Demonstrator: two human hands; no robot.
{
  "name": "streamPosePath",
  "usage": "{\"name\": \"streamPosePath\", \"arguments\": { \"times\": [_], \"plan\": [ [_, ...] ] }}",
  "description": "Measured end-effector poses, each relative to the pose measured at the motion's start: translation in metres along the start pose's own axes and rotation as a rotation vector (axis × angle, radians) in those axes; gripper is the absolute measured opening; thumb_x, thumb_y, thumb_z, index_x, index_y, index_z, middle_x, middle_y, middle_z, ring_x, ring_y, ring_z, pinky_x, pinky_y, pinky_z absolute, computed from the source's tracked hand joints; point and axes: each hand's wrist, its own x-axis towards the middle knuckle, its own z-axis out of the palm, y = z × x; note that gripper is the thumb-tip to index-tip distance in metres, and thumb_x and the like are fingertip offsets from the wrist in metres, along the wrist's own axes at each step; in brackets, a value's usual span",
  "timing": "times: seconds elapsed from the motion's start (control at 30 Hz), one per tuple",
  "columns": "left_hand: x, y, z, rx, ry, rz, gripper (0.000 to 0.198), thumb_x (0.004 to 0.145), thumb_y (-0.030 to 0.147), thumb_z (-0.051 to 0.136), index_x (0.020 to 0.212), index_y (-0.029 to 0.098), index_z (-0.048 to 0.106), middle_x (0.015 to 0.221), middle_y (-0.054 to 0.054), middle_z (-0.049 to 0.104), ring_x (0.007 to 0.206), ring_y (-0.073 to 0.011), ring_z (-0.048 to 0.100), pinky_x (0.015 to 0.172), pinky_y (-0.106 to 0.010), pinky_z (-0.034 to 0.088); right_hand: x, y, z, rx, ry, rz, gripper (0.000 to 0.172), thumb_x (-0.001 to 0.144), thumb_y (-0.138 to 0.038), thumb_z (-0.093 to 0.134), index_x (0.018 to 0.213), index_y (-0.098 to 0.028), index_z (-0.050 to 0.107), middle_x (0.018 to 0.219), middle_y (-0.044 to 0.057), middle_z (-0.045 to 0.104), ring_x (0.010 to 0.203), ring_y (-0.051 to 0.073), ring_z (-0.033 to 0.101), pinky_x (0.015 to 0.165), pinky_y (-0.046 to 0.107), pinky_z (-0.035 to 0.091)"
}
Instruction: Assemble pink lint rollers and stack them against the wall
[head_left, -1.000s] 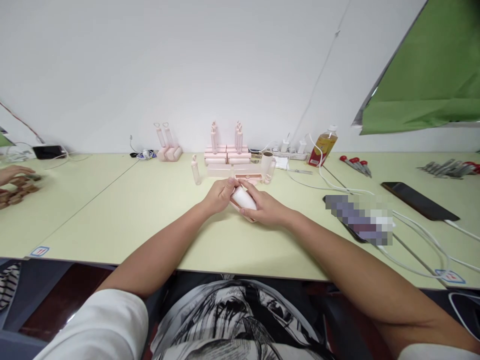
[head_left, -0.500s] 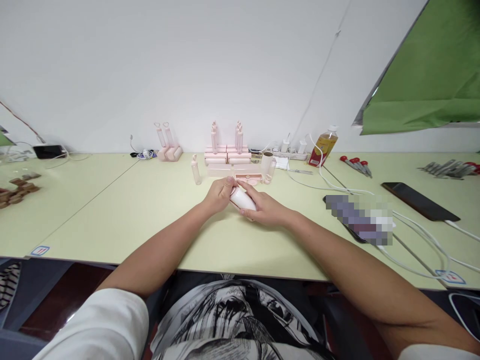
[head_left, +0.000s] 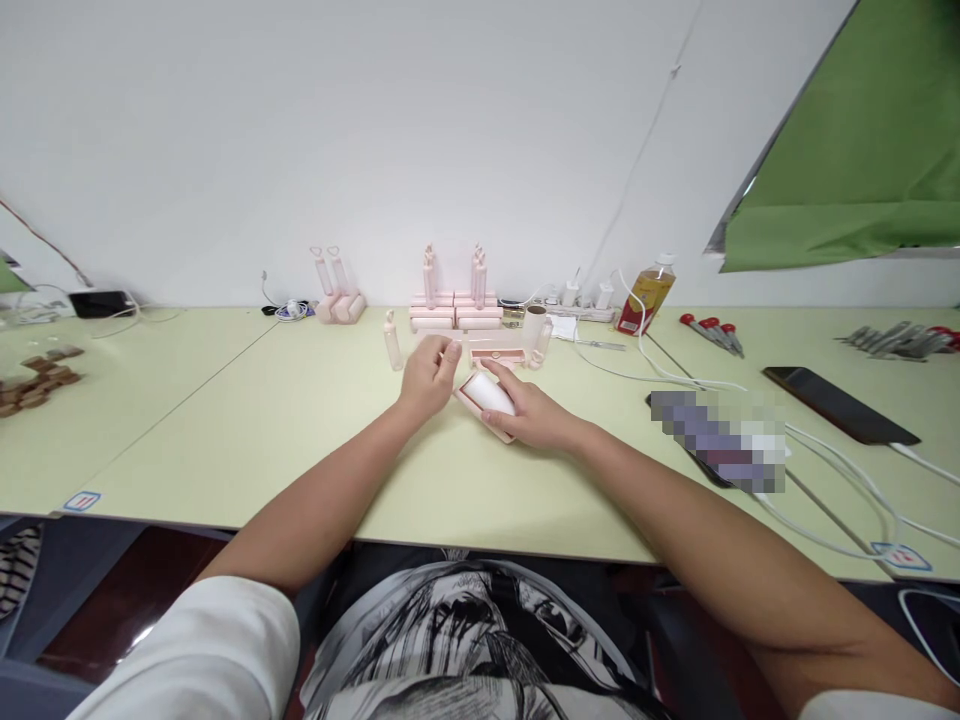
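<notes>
My right hand [head_left: 531,410] grips a pink case [head_left: 474,408] with a white paper roll [head_left: 490,392] lying in it, which looks like a lint roller. The case is tilted, and its reddish inner edge shows. Just to its left, my left hand [head_left: 429,378] is raised and apart from the case, with curled fingers and the thumb close to them. Whether anything small is between those fingers is hidden. Behind my hands lies another open pink case [head_left: 496,356]. A cardboard-cored roll [head_left: 534,322] stands beside a pink handle [head_left: 541,342].
Several pink cases with upright handles [head_left: 455,312] stand against the wall, and more [head_left: 340,305] farther left. A single pink handle [head_left: 393,342] stands nearer. To the right are a drink bottle [head_left: 646,294], tweezers [head_left: 602,344], phones [head_left: 840,402] and white cables [head_left: 697,380].
My left hand has let go of the case and moved left and up. More of the case's reddish inner edge shows now. My right hand keeps its grip.
</notes>
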Motion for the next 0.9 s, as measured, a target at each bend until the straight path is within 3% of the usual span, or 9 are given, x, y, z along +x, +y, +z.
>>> {"name": "streamPosePath", "arguments": {
  "times": [0.07,0.13,0.2,0.33,0.47,0.7,0.9],
  "plan": [
    [0.010,-0.010,-0.009,0.130,0.178,0.019,0.034,0.092,0.047,0.047,0.104,0.017,0.058,0.105,-0.012,0.059,0.097,-0.0240,0.055,0.088,-0.039,0.045,0.002,0.005,0.000,0.008,0.048,0.024,0.082,0.085,-0.047,0.059,0.155,-0.025,0.023,0.142,0.015,0.051,0.115,0.033,0.056,0.093,0.047,0.044],
    [0.022,-0.024,-0.021,0.260,0.311,0.013,0.043,0.087,0.042,0.056,0.119,0.015,0.052,0.120,-0.017,0.054,0.118,-0.0306,0.046,0.102,-0.047,0.037,0.004,0.008,0.000,0.027,0.082,0.059,0.079,0.084,-0.046,0.059,0.154,-0.026,0.026,0.148,0.014,0.045,0.122,0.034,0.052,0.097,0.048,0.042],
    [0.032,-0.040,-0.030,0.347,0.364,-0.020,0.055,0.083,0.040,0.061,0.130,0.015,0.046,0.131,-0.020,0.047,0.129,-0.0342,0.038,0.108,-0.051,0.030,0.006,0.010,0.000,0.040,0.106,0.107,0.077,0.084,-0.044,0.060,0.153,-0.026,0.029,0.149,0.012,0.044,0.124,0.034,0.051,0.098,0.048,0.042],
    [0.041,-0.066,-0.036,0.385,0.313,-0.096,0.075,0.080,0.046,0.065,0.144,0.019,0.035,0.141,-0.020,0.042,0.134,-0.0371,0.034,0.109,-0.055,0.030,0.007,0.009,-0.002,0.035,0.120,0.240,0.076,0.083,-0.044,0.059,0.151,-0.026,0.031,0.142,0.013,0.052,0.112,0.033,0.058,0.090,0.046,0.046],
    [0.040,-0.079,-0.031,0.352,0.221,-0.135,0.085,0.081,0.049,0.063,0.151,0.019,0.025,0.141,-0.021,0.045,0.134,-0.0380,0.037,0.108,-0.057,0.031,0.006,0.007,-0.004,0.011,0.123,0.313,0.076,0.082,-0.045,0.060,0.150,-0.025,0.033,0.129,0.014,0.060,0.101,0.031,0.061,0.080,0.041,0.048],
    [0.041,-0.083,-0.028,0.311,0.201,-0.168,0.085,0.084,0.056,0.057,0.152,0.019,0.021,0.132,-0.021,0.054,0.122,-0.0373,0.050,0.102,-0.053,0.037,0.006,0.004,-0.005,0.000,0.098,0.355,0.072,0.082,-0.044,0.059,0.148,-0.027,0.036,0.122,0.012,0.064,0.093,0.029,0.063,0.071,0.036,0.047],
    [0.041,-0.086,-0.028,0.312,0.166,-0.248,0.078,0.087,0.043,0.055,0.153,0.021,0.019,0.126,-0.017,0.059,0.114,-0.0333,0.056,0.094,-0.048,0.043,0.005,-0.001,-0.008,-0.052,0.075,0.407,0.071,0.082,-0.043,0.059,0.148,-0.027,0.038,0.124,0.011,0.064,0.093,0.027,0.064,0.068,0.031,0.046]
  ]
}}
